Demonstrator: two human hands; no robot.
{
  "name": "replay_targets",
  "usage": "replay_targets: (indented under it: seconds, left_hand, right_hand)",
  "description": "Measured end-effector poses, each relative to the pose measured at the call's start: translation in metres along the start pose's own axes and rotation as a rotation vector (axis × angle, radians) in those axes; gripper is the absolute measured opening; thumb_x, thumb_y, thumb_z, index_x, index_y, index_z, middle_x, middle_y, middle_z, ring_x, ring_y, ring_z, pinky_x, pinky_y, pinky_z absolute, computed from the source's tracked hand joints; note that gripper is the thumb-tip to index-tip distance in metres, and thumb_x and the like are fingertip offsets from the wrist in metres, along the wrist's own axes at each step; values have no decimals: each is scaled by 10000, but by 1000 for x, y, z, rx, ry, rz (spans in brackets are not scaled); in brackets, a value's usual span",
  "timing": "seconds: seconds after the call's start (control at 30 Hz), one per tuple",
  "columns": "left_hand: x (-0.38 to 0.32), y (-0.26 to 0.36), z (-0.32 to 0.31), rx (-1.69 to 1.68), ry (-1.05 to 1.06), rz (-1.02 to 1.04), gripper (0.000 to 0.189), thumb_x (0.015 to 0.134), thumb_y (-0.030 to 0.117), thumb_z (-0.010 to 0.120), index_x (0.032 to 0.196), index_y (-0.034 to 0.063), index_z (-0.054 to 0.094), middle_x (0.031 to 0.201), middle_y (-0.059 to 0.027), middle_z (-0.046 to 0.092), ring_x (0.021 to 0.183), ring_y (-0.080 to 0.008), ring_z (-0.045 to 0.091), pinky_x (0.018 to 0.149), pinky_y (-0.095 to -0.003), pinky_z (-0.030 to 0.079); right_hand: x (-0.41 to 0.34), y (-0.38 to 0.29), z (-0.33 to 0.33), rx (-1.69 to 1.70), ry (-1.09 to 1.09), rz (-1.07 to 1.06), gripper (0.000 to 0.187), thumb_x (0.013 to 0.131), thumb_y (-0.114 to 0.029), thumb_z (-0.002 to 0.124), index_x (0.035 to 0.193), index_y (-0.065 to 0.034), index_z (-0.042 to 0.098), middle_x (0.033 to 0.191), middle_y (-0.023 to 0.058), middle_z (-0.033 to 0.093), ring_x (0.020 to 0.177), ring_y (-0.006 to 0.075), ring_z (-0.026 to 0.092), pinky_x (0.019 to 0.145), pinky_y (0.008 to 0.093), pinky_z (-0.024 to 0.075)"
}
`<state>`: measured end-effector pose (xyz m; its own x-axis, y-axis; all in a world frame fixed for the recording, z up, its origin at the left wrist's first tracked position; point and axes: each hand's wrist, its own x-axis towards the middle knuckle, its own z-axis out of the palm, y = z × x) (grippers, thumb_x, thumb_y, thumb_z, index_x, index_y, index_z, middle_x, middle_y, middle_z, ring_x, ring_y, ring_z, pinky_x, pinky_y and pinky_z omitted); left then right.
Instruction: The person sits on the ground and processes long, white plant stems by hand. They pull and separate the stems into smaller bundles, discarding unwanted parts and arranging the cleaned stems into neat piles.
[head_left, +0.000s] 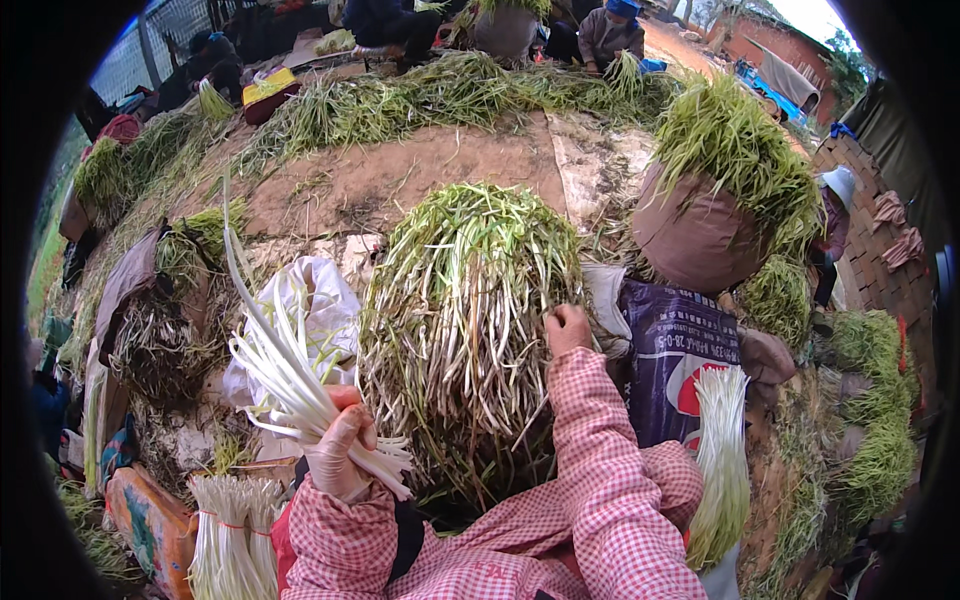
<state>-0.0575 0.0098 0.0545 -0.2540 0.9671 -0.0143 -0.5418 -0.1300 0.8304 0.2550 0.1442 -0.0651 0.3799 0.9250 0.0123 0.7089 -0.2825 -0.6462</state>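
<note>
My left hand (339, 448), which seems to wear a thin pale glove, grips a bunch of white-stemmed leafy stalks (289, 375), perhaps blanched chives. Their trimmed-looking ends point to the lower right, and one long stalk sticks up past the others. In front of me is a large heap of uncleaned stalks (472, 292), green on top with brown, withered leaves lower down. At the heap's right edge is my right hand (568, 330), its fingers curled against the stalks. Whether it pinches one is hidden.
Tied white bundles (232, 525) stand at lower left beside an orange container (154, 529). A loose bundle (720, 465) lies on a purple printed sack (675, 352) to my right. A wrapped green bale (705, 225) sits beyond. Several people (611, 37) sit among heaped greens.
</note>
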Motion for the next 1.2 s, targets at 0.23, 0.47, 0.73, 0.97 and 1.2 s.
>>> replay_targets:
  seconds: [0.23,0.47,0.73,0.97,1.2]
  left_hand:
    - [-1,-9,7,18,-14,-40,229,747,79,681,931,-10,576,691,-92,570,487,-140,511,407,-220,414]
    - [0,-14,8,31,-24,-37,197,757,68,663,919,-9,583,688,-90,570,499,-140,515,423,-218,418]
    - [-4,-16,13,120,-68,-216,243,722,102,712,912,0,601,671,-69,586,509,-129,532,426,-216,424]
    - [-5,-22,11,203,-63,-187,231,732,75,700,929,-5,610,714,-69,608,502,-116,537,426,-196,436]
    - [-10,-40,22,281,-111,-271,246,757,44,670,990,19,596,887,-87,647,553,-85,545,438,-193,436]
  right_hand:
    - [-6,-7,-12,-46,-50,74,333,782,-257,624,993,-11,546,910,153,584,827,244,588,753,370,464]
    - [-50,-31,-30,731,-43,45,152,861,-187,557,914,-50,599,757,25,595,642,121,525,541,244,439]
    - [-190,-79,-26,1039,-865,59,173,835,-74,573,1007,-93,582,766,-12,544,610,68,455,544,206,408]
    - [-197,-45,-22,1156,-580,141,207,873,-94,559,1072,-36,571,808,-2,585,682,50,508,598,198,422]
    - [-224,-51,-5,967,-532,-110,203,812,-28,615,1013,-8,586,906,39,605,825,99,569,725,226,465]
